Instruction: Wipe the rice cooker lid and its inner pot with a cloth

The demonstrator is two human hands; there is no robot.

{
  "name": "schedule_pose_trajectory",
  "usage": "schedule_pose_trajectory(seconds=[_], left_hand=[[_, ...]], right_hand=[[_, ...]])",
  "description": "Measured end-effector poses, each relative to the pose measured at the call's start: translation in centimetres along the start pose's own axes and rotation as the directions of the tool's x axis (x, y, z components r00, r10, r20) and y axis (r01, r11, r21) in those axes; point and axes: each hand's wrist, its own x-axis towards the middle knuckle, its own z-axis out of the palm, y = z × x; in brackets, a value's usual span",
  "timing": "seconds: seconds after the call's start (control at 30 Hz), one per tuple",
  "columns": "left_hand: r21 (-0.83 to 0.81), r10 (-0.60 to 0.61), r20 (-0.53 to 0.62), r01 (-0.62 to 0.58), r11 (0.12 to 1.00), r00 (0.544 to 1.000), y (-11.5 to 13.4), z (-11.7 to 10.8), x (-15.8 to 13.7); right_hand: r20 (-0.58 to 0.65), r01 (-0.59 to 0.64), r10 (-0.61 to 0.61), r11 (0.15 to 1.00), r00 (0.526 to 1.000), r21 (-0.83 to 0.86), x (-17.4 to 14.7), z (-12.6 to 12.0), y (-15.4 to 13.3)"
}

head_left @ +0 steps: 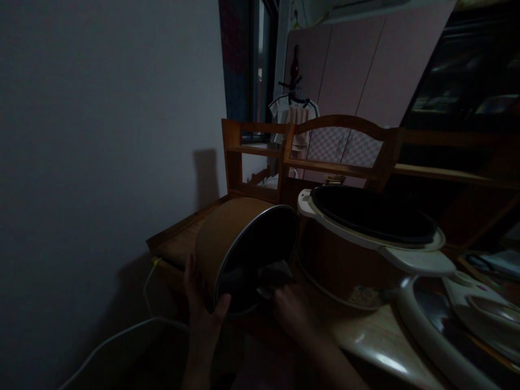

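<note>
1. A person's left hand (201,311) steadies a tan pot (225,227), its fingers gripping the outer wall and its thumb at the rim.
2. The pot is tipped on its side at the near edge of the bench (368,336), its dark mouth turned toward the person's right.
3. At that mouth, the fingers of the right hand (290,306) are curled around a pale grey item (278,268), too dim to identify.
4. Just beside the pot, a round cooker (337,262) with a white rim stands upright and uncovered, its interior dark.
5. A pale-edged lid (418,314) rests at the near right, in front of the cooker.
6. Behind them rises a wooden shelf (341,123); a white cable (122,336) trails at left.
</note>
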Motion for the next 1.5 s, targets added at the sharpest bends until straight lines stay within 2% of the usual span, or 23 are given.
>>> schedule_pose_trajectory(seconds=[0.2, 0.33, 0.47, 0.63, 0.83, 1.0, 1.13, 1.23, 1.37, 1.5], left_hand=[[-0.013, 0.000, -0.006, 0.000, 1.000, 1.000, -0.1, 0.0, 0.0], [-0.011, 0.001, 0.017, -0.001, 1.000, 1.000, -0.1, -0.1, 0.1], [-0.014, -0.006, 0.009, 0.007, 1.000, 1.000, 0.2, 0.1, 0.0], [-0.026, -0.020, 0.004, 0.020, 0.999, 1.000, 0.5, 0.3, -0.1], [-0.006, -0.018, 0.001, 0.018, 1.000, 1.000, 0.3, 0.1, 0.0], [-0.012, -0.002, 0.020, 0.003, 1.000, 1.000, -0.2, -0.2, 0.0], [-0.001, 0.003, 0.018, -0.003, 1.000, 1.000, -0.3, -0.2, 0.1], [-0.014, -0.009, 0.012, 0.009, 1.000, 1.000, 0.0, 0.0, 0.0], [-0.044, -0.013, 0.017, 0.014, 0.999, 1.000, -0.1, -0.1, 0.0], [-0.014, -0.005, 0.022, 0.005, 1.000, 1.000, -0.3, -0.2, 0.0]], right_hand=[[-0.036, 0.029, -0.026, 0.996, 0.999, 0.086, -0.4, -2.1, -0.9], [-0.100, 0.039, -0.025, 0.990, 0.995, 0.139, -0.5, -2.3, -1.1], [-0.065, 0.020, -0.011, 0.990, 0.998, 0.141, -0.7, -2.0, -1.1], [-0.083, 0.027, -0.014, 0.986, 0.996, 0.162, -1.0, -2.6, -1.3], [0.043, -0.032, 0.026, 0.989, 0.999, 0.145, -2.1, -3.3, -1.3], [-0.028, 0.015, -0.008, 0.966, 1.000, 0.257, -3.0, -3.3, -1.2], [-0.024, 0.011, -0.005, 0.967, 1.000, 0.256, -3.1, -3.5, -1.4], [-0.011, -0.013, 0.016, 0.973, 1.000, 0.229, -3.0, -3.7, -1.4], [0.054, -0.108, 0.097, 0.956, 0.994, 0.272, -3.1, -4.3, -0.9], [-0.078, -0.087, 0.121, 0.936, 0.990, 0.342, -2.9, -5.1, -0.2]])
